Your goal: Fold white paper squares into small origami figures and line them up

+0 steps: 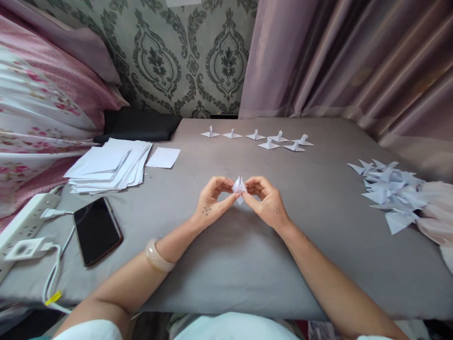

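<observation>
Between my two hands is a small folded white paper piece [239, 185], with two upright points at its top and a lower tip facing me. My left hand [215, 197] pinches its left side between thumb and fingers. On the other side, my right hand [262, 197] pinches it in the same way. Both thumbs press near the middle of the fold, hiding part of it. The piece is held over the grey cloth-covered table [230, 264]. Beyond it, folded paper cranes [255, 135] stand in two rows near the back edge.
A stack of white paper squares [109, 165] lies left, with a single square [163, 157] beside it. Nearer are a phone [97, 231] and a power strip [26, 226] with cables. A heap of folded paper cranes [392, 186] sits right, beside pale cloth [439, 208]. Curtains hang behind.
</observation>
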Tool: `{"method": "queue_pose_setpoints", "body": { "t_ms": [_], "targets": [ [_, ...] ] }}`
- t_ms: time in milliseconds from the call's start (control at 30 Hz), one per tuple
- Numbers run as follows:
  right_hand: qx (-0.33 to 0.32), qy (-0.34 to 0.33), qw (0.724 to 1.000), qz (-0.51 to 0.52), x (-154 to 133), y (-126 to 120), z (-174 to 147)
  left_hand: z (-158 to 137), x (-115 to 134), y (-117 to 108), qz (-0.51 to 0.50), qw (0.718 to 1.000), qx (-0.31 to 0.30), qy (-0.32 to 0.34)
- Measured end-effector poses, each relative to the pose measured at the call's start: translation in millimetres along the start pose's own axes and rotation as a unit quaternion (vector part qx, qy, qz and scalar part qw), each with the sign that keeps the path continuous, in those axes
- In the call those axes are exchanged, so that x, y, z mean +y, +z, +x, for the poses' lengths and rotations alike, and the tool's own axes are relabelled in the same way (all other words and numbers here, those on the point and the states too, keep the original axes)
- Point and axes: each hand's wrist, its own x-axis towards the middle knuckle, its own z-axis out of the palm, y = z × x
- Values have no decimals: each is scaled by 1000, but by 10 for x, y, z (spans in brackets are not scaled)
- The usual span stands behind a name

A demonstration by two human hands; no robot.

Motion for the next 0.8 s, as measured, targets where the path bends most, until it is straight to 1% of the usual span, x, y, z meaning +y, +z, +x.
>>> {"method": "queue_pose_setpoints", "body": {
  "t_ms": [133, 267, 367, 467, 600, 700, 800],
  "targets": [
    [1, -21, 1000, -15, 20, 20, -7, -9, -23, -18, 48, 999, -8, 5],
    [-4, -56, 997, -50, 35, 36, -24, -7, -57, -46, 47, 999, -5, -6],
    [-5, -89, 993, -73, 26, 45, -36, -1, -59, -56, 58, 998, 6, -23],
    [-1, -109, 989, -99, 5, 58, -43, 4, -54, -61, 72, 997, 17, -31],
    [16, -109, 988, -112, -12, 77, -48, 4, -48, -54, 63, 997, 10, -38],
    [27, -98, 990, -101, -2, 87, -56, 7, -32, -35, 31, 997, 8, -76],
    [49, -57, 994, -79, 12, 100, -64, 10, -11, -18, -1, 993, 17, -120]
  ]
}}
